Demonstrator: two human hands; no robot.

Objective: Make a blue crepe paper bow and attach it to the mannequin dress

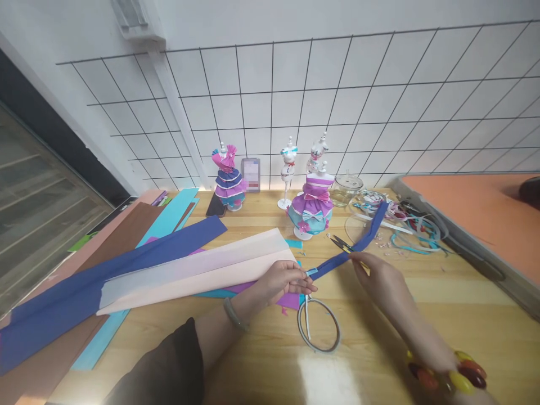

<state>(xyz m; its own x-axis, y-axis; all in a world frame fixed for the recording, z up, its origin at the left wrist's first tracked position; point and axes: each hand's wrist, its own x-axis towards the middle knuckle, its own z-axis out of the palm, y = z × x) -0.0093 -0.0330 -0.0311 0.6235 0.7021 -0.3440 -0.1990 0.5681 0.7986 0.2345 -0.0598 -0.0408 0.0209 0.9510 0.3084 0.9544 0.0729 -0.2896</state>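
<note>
My left hand [284, 281] pinches the near end of a narrow dark blue crepe-paper strip [331, 263], where a small pale blue piece [311, 271] shows at the fingertips. Just below, a roll of thin white tape [338, 337] lies on the table, its loose tail reaching up toward that hand. In my right hand [382, 275] is a small pair of scissors [341, 243] with gold-coloured handles, blades pointing left and away over the strip. Beyond the scissors, the strip runs on to the far right.
Wide crepe-paper sheets, including a dark blue one [63, 301] and a pale pink one [169, 289], overlap on the left. Dressed mini mannequins [312, 205] [230, 183] stand behind, near a glass jar [348, 188]. Tangled ribbons [415, 233] lie right, beside an orange-topped surface [476, 219].
</note>
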